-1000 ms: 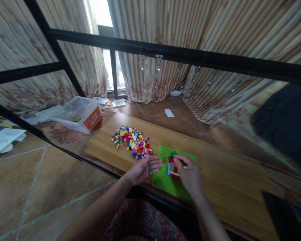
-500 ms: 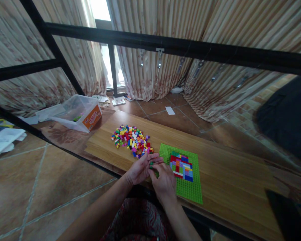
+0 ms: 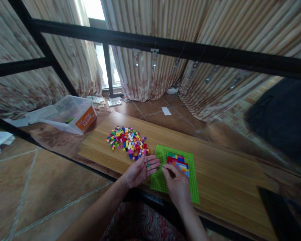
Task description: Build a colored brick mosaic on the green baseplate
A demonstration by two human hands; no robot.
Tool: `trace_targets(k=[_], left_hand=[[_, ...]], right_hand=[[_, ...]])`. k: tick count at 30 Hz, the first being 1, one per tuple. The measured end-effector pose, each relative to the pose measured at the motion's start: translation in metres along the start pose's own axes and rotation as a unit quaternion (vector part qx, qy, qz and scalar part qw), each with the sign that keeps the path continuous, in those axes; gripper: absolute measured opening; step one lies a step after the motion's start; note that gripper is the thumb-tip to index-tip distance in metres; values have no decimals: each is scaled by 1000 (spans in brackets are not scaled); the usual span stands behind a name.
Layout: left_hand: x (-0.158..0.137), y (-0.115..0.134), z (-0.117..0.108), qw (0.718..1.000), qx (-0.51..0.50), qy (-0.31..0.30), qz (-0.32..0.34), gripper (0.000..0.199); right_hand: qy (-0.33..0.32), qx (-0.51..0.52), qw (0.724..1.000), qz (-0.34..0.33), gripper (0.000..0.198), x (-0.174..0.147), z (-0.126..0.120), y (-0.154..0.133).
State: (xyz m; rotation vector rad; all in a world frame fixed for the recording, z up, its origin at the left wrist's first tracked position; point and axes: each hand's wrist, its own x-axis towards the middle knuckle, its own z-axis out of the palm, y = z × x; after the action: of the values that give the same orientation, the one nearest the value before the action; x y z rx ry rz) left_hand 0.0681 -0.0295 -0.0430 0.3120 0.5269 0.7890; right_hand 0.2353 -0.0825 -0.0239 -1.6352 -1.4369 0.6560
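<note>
My left hand [image 3: 137, 171] is turned palm up near the front edge of the wooden board, with its fingers stretched out. A small green toy brick [image 3: 148, 165] lies on those fingers. Just to its right, my right hand [image 3: 177, 184] hovers over the green baseplate [image 3: 158, 182] with thumb and forefinger pinched; whatever sits between the tips is too small to make out. On the baseplate is a flat patch of colourful joined bricks [image 3: 177, 160], partly covered by my right hand. A loose pile of mixed toy bricks [image 3: 127, 140] lies beyond my left hand.
A clear plastic box [image 3: 65, 115] with an orange label stands left of the wooden board [image 3: 223, 177], some green pieces inside. A black metal rail [image 3: 130, 38] crosses in front of the curtains [image 3: 150, 77]. White paper [image 3: 166, 111] lies on the tiled floor.
My right hand has drawn away from my left fingers, rightward over the joined bricks. My left hand has opened flatter, with the green brick on it. The view has shifted slightly.
</note>
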Motion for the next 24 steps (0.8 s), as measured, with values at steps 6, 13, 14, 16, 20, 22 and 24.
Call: trace_targets(k=[6,13,14,16,20,22,24], left_hand=[[-1,1,1,1000,10,4,3,38],[0,0,0,1000,10,0,7,37],[0,0,-1,1000,10,0,6,38],[0,-1,-1,1000,11,1,3,39],[1,-1,-3,1000,10,0,-2,38],[2,-1,-4,1000,10,-2,-2,38],[2,-1,-5,1000,8,-5,-4,38]], right_hand=[[70,-16,997,31,27,26,-35,27],[57,-69,996,5,25,57,-40,41],[56,-68,996,3,24,60,-39,42],[52,-61,997,1,23,64,-37,46],[42,-35,998,14,21,68,-35,52],[38,-29,999,23,21,69,-36,54],[33,-31,999,25,20,70,-37,55]])
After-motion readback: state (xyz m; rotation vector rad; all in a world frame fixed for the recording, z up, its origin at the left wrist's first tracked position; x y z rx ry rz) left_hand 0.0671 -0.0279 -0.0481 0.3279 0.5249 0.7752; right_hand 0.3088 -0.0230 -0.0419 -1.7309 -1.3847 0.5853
